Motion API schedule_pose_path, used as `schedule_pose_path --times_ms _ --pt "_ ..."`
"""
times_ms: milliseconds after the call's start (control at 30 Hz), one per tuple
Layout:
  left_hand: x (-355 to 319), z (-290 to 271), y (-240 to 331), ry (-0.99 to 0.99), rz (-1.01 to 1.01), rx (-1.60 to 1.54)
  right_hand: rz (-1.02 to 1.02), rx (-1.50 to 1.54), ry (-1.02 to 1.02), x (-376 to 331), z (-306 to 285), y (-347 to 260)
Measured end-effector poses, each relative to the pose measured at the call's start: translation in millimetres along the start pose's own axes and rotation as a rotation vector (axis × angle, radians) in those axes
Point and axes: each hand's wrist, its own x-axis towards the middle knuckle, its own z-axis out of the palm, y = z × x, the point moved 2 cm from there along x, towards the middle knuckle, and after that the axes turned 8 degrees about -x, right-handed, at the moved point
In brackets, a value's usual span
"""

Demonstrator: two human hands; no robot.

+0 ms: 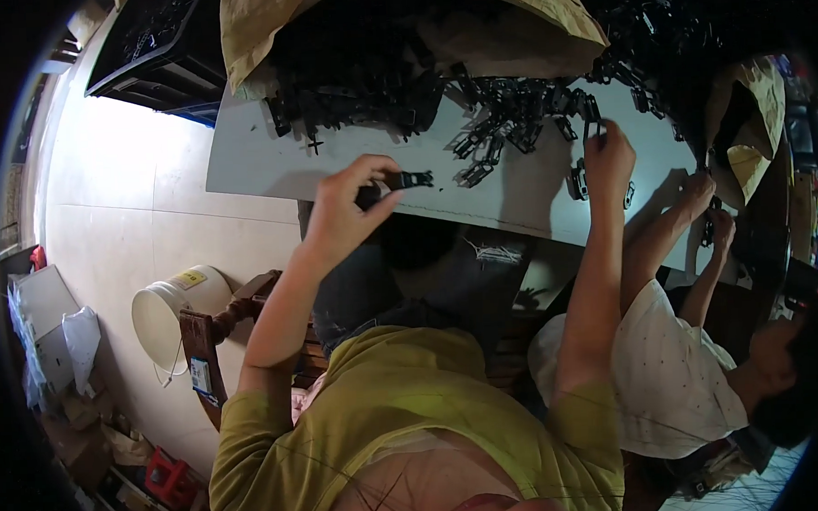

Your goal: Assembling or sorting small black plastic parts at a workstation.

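Left grip (342, 204) on black part (413, 179), white table (262, 161), pale floor (102, 239), bucket (155, 323)

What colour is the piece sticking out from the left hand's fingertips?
The piece is black; it shows best in the head view.

A small black part (415, 179) with a notched tip is held level just above the near edge of the white surface (261, 157), left of centre; its covered end is hard to make out. A second black part (591, 110), long and narrow, is held upright farther right, between the near and far edges.
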Motion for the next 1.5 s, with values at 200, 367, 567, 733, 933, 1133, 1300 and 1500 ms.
schedule_pose_path --times_ms 200,367,567,733,933,1133,1300,1500 --pt "-4 19 -16 -0.068 -0.098 -0.085 0.22 0.127 -0.226 -73 -23 -58" --pt "-3 17 -18 -0.052 -0.117 -0.091 0.056 0.054 -0.094 -78 -39 -58" --pt "-2 13 -24 -0.045 -0.146 -0.154 -0.324 0.175 -0.273 -79 -41 -47" --pt "-2 12 -26 -0.051 -0.166 -0.151 -0.227 0.369 -0.346 -70 -47 -72" --pt "-1 14 -27 -0.054 -0.145 -0.159 -0.415 0.219 -0.284 -61 -39 -108" --pt "-9 10 -26 -0.032 -0.16 -0.158 -0.42 0.103 -0.257 -76 -27 -125" --pt "-9 6 -24 -0.021 -0.131 -0.121 -0.207 0.272 -0.246 -69 -46 -96" --pt "-8 8 -26 -0.02 -0.12 -0.149 -0.398 0.14 -0.194 -74 -37 -85"
